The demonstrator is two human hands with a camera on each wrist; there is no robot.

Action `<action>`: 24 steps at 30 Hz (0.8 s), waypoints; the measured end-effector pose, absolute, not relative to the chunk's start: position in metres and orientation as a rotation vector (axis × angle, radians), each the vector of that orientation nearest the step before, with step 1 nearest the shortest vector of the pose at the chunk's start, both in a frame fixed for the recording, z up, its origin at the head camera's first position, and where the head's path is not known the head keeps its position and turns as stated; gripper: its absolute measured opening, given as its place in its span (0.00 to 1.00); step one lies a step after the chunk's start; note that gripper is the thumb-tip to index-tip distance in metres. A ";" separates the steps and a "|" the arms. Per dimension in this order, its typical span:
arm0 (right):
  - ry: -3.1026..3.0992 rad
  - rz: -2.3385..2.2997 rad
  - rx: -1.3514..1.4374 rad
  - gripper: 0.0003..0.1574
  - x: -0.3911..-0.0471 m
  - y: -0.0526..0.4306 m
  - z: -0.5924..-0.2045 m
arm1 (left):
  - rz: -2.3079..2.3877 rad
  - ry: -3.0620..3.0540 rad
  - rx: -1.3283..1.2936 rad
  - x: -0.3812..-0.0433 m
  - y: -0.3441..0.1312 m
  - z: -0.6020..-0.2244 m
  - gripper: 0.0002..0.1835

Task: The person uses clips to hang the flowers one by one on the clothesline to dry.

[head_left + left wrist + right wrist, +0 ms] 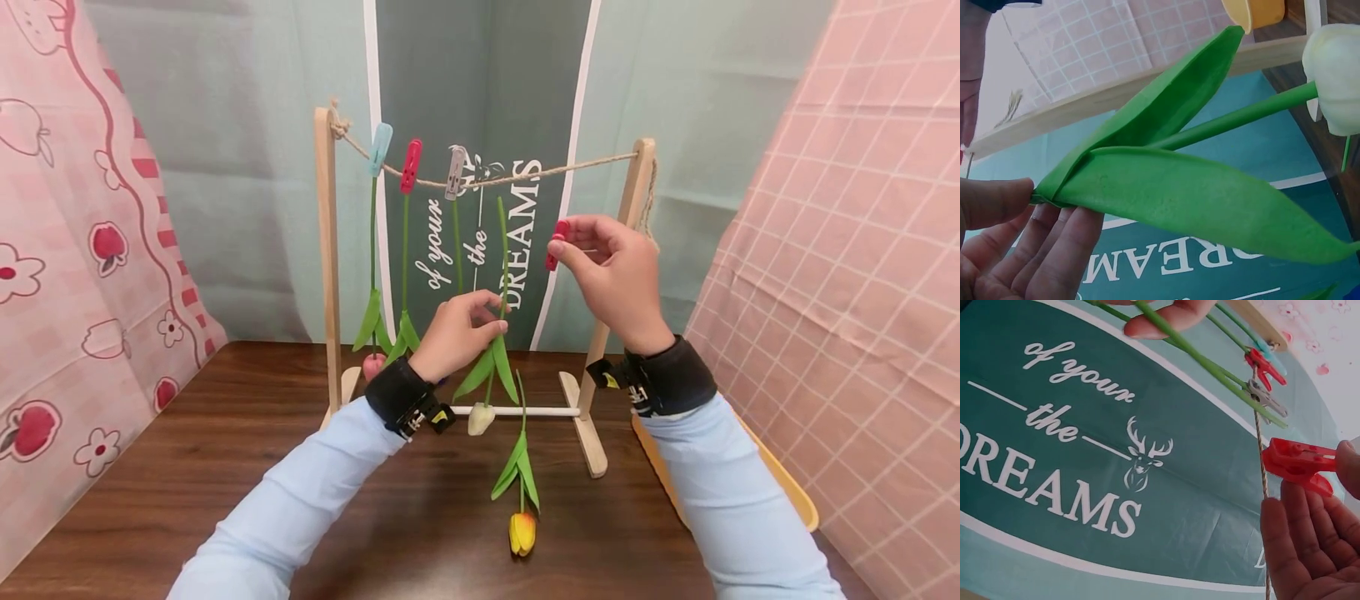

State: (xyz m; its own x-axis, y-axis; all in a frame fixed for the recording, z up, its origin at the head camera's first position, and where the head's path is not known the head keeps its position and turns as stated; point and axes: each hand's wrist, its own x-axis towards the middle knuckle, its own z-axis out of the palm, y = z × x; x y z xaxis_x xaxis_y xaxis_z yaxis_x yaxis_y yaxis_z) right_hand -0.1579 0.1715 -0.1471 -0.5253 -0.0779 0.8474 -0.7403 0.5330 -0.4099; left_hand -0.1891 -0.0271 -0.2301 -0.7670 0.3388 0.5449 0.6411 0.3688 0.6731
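Observation:
My left hand [467, 332] pinches the green stem of an upside-down white tulip [481, 419] just above its leaves [1210, 203]. The stem's free end [500, 204] reaches up close to the twine [570, 167]. In my right hand [617, 271], thumb and fingers pinch a red clothespin [1300, 464], held to the right of that stem. Along the twine, a light blue clothespin [380, 148], another red one [411, 167] and a grey one [455, 172] each hold a flower stem hanging down. A yellow tulip [522, 533] lies on the table in front of the rack.
The wooden rack [327, 250] stands on the brown table [360, 517], with a white bar [551, 412] low across it. A yellow tray [787, 483] sits at the right, partly behind my right forearm. Curtains enclose the back and sides.

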 end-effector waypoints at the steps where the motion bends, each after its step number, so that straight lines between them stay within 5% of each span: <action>1: -1.951 1.029 0.676 0.15 -0.159 0.170 -0.144 | -1.355 -2.317 -0.854 -0.190 -0.027 -0.229 0.09; 24: -1.880 1.313 0.766 0.10 -0.189 0.131 -0.075 | -1.365 -2.317 -0.759 -0.212 -0.022 -0.218 0.09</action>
State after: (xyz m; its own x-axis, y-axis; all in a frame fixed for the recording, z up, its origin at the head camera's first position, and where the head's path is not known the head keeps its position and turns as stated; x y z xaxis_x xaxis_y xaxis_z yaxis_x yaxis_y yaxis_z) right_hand -0.1892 0.1306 -0.0747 -0.5733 -0.0713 0.8162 -0.7909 0.3085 -0.5285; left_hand -0.2125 -0.0221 -0.2177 -0.7974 0.2705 0.5394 0.6029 0.3939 0.6938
